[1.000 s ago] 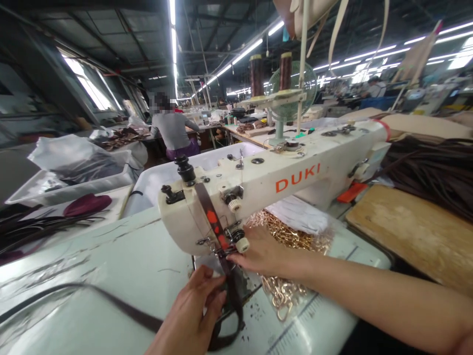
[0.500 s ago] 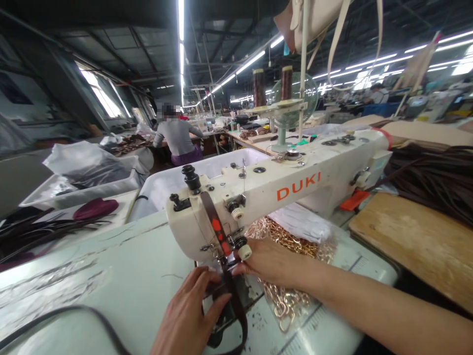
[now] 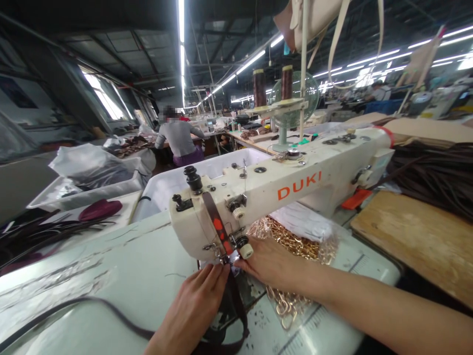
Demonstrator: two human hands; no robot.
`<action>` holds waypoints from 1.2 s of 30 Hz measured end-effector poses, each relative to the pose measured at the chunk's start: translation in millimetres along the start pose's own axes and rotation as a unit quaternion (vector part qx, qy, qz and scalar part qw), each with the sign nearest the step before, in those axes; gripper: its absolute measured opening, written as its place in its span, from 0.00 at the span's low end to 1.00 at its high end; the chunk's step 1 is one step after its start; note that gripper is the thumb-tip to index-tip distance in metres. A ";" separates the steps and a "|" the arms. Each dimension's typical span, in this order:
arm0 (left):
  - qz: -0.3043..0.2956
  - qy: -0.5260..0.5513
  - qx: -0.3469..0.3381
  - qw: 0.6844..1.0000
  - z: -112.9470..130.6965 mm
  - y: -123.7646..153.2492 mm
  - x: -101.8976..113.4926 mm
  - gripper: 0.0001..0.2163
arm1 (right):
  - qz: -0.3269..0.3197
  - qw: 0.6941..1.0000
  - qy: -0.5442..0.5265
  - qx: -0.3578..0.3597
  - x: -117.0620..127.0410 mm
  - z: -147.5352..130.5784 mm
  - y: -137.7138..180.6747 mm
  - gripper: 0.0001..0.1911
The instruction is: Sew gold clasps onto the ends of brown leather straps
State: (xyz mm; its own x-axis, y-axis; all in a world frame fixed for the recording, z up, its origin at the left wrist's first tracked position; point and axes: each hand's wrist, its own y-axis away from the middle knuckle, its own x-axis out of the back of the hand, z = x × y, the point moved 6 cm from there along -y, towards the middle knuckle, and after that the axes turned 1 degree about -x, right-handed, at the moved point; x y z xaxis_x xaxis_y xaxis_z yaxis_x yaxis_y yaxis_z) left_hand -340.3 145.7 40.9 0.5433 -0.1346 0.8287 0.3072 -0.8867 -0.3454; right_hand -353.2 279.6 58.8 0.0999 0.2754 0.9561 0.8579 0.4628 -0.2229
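Dark brown leather strap (image 3: pixel 236 301) lies under the needle end of the white sewing machine (image 3: pixel 266 190), running from the presser foot back beneath both hands and looping off to the left across the pale green table (image 3: pixel 121 266). It looks thin, limp along its length yet firm across its width, light and fairly grippy; I judge it is best held flat by its edges just in front of the foot. Left hand (image 3: pixel 197 303) lies on it with fingers stretched forward, tips at the foot, pressing rather than clasping. Right hand (image 3: pixel 271 261) pinches the strap beside the foot, fingers curled. Just beyond that hand sits a bag of gold chain (image 3: pixel 295 241). Compared with half a second earlier, the left fingertips have slid forward up to the foot, and the strap's tail now trails further across the table.
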 end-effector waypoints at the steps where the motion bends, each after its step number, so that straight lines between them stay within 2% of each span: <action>1: -0.002 -0.013 -0.008 1.000 1.5 -2.2 1.1 0.18 | -0.001 1.000 0.000 0.001 -0.2 0.3 0.0 0.24; 6: -0.003 -0.018 0.009 1.000 -4.4 0.6 -2.7 0.15 | 0.000 1.000 -0.005 0.024 -1.5 -0.6 -0.7 0.21; 11: -0.042 -0.005 0.129 0.991 -27.3 23.8 -13.9 0.18 | -0.012 0.998 0.020 0.051 -3.4 -5.7 -1.1 0.19; 14: -0.030 0.082 0.170 0.982 -29.1 26.1 -8.9 0.11 | -0.013 0.996 0.036 0.078 -6.2 -14.8 -0.9 0.18; 16: -0.044 0.160 0.211 0.963 -26.6 23.8 -7.2 0.06 | -0.004 0.996 0.047 0.078 -9.0 -19.0 -1.2 0.17; 19: -0.084 0.245 0.306 0.916 -23.1 23.8 -11.1 0.10 | 0.008 0.996 0.069 0.061 -12.9 -21.3 -1.2 0.15; 21: -0.091 0.278 0.343 0.893 -20.4 24.6 -13.8 0.10 | 0.010 0.995 0.083 0.058 -13.2 -22.6 -0.6 0.14; 26: -0.088 0.314 0.374 0.868 -19.0 26.6 -17.3 0.11 | -0.014 0.995 0.090 0.044 -10.9 -24.1 -1.2 0.14; 36: -0.063 0.327 0.396 0.856 -22.0 27.2 -17.8 0.12 | 0.002 0.995 0.085 0.048 -18.2 -19.9 -1.3 0.14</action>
State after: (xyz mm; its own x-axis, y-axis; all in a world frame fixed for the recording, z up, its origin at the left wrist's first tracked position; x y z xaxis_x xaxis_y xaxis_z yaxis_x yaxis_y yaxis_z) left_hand -358.9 114.2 26.5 -0.0070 -0.5084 0.8611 0.9047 -0.3700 -0.2111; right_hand -346.1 257.2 45.5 0.1940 0.1358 0.9716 0.8065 0.5418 -0.2367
